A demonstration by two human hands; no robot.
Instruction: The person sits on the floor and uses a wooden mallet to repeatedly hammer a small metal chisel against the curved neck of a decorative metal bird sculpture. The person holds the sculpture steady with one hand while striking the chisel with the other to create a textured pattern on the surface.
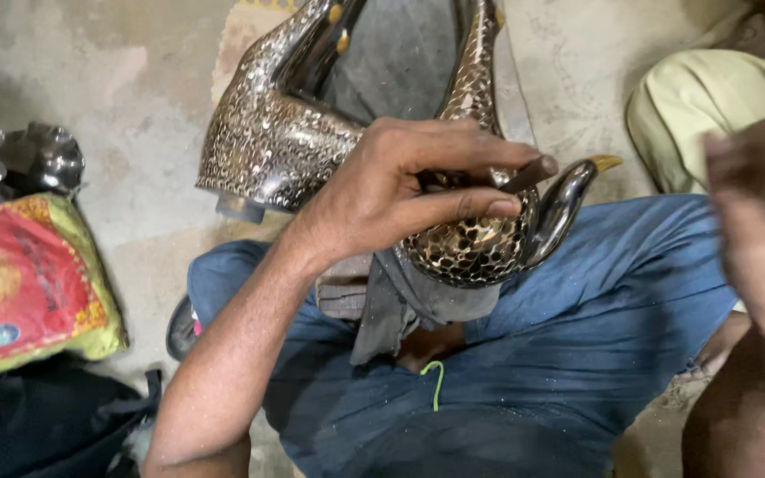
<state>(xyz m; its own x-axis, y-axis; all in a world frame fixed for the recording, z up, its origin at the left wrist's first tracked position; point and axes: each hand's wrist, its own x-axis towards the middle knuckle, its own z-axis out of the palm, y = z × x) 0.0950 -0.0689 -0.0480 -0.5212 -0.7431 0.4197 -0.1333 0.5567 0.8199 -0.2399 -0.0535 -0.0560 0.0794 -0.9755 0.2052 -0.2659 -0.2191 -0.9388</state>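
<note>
While resting on lap, engraved metal bird figure (pixel 475 243) gripped by left hand (pixel 382 190) pinching thin tool (pixel 524 175) — mostly patterned, head plain; right hand (pixel 759 212) blurred, grip unclear.

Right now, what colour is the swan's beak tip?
Gold, on the dark glossy swan figure; head view.

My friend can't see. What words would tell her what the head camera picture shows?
A person's left hand holds a thin dark tool against a shiny black bird-shaped ornament with a gold scale pattern, resting on a grey cloth across blue-trousered legs. The right hand is a blur at the edge. A red and yellow bag lies on the floor.
</note>
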